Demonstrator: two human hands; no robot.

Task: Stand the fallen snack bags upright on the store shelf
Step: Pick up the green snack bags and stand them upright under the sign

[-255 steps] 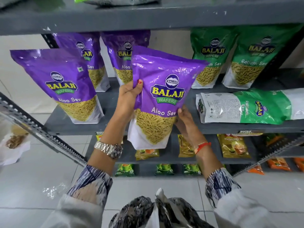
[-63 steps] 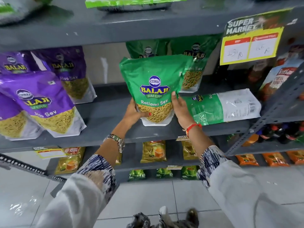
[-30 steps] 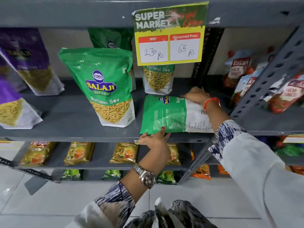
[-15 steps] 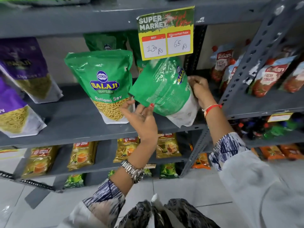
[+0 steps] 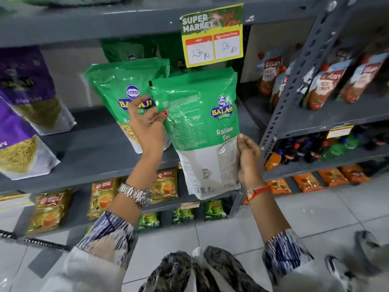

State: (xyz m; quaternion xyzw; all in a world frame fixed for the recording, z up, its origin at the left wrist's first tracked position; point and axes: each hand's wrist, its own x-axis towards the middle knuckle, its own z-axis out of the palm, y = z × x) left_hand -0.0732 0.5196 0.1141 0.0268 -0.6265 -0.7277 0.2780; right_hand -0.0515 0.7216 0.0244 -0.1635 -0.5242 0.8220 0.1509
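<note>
Bag (image 5: 202, 131) of green Ratlami Sev is held upright at frame centre, off the grey shelf (image 5: 94, 157), its back panel turned toward the camera. Its upper left edge is pinched by the left hand (image 5: 147, 125); its lower right edge is gripped by the right hand (image 5: 248, 159). Just behind, to the left, a second green bag (image 5: 117, 85) is stood upright on the shelf.
</note>
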